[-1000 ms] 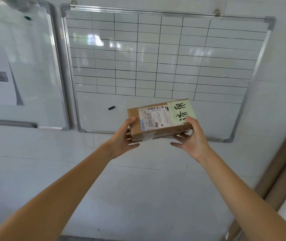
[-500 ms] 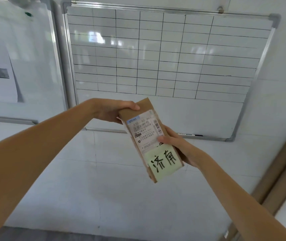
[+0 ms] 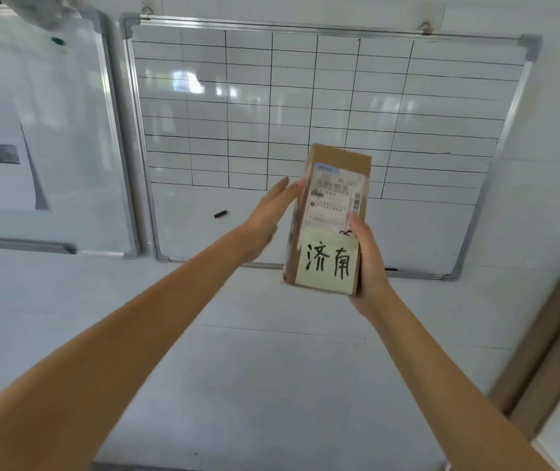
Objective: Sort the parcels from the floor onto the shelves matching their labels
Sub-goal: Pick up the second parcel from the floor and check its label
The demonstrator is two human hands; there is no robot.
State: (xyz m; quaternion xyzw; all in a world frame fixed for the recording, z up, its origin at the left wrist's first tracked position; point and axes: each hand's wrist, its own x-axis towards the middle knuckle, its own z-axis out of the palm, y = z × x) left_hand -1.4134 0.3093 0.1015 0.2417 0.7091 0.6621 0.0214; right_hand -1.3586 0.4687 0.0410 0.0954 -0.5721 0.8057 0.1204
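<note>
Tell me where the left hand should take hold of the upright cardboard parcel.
Probably the parcel's upper left long edge, coming in from the left. It stands on end, the right hand grips its lower right side, and the left hand lies flat there, off the sticky note.

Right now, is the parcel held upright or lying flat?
Upright: the parcel stands on end, yellow note at its bottom. The right hand grips it; left hand lies flat against its side.
</note>
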